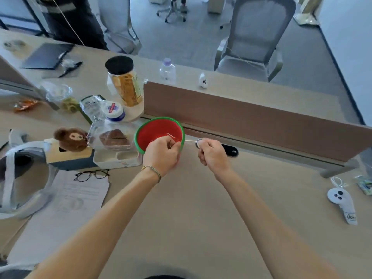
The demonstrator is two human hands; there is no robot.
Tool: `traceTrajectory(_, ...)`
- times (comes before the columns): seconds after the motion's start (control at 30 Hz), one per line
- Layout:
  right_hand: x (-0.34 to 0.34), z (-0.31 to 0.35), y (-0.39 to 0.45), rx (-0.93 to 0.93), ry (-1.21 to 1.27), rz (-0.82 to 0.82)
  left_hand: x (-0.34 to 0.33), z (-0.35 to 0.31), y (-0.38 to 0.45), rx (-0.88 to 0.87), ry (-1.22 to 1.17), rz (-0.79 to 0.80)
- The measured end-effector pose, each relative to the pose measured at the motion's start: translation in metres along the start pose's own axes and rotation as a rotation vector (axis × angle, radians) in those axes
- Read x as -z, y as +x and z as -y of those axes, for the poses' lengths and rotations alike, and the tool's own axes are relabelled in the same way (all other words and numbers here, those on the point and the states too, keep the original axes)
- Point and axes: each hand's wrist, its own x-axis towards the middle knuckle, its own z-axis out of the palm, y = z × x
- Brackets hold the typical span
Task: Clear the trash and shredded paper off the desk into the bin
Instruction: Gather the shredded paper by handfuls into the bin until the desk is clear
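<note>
Red bin (159,133), green-rimmed, round, stands on the desk (191,208) beside both hands.

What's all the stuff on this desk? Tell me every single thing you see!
Bin: one, red with green rim, mid desk by the divider.
Paper strip: one, white, stretched between both hands.
Jar: one, clear, black lid, left of the divider.
Water bottle: one, clear, behind the divider.
Teddy bear: one, brown, left, on a box.
Food box: one, clear, brown cake inside, beside the bear.
Glasses: one pair, black, on paper sheets.
Controller: one, white, far right.
Headset: one, white, far left.
Chairs: two, grey, across the desk.
Left hand: pinches the strip at the bin.
Right hand: grips a small ring and the strip's other end.
</note>
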Motion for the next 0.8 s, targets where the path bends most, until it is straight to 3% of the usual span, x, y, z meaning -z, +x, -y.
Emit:
traceTrajectory(0.17, -0.042, 0.02, 0.063, 0.041, -0.427, 0.104, 0.033, 0.028, 0.049, 0.159, 0.25, 0.115)
traceTrajectory(0.37, -0.067, 0.021, 0.1, 0.063, -0.853, 0.091, 0.043, 0.048, 0.077, 0.186, 0.364, 0.189)
traceTrajectory(0.47, -0.07, 0.026, 0.106, 0.083, -1.013, 0.222, 0.038, 0.052, 0.083, 0.159, 0.409, 0.193)
traceTrajectory(0.6, -0.064, 0.038, 0.093, 0.128, -1.053, 0.428, 0.032, 0.045, 0.081, 0.076, 0.485, 0.188)
traceTrajectory(0.8, -0.009, 0.02, 0.048, 0.165, -0.839, 0.243, -0.002, 0.007, 0.038, -0.091, 0.404, 0.298)
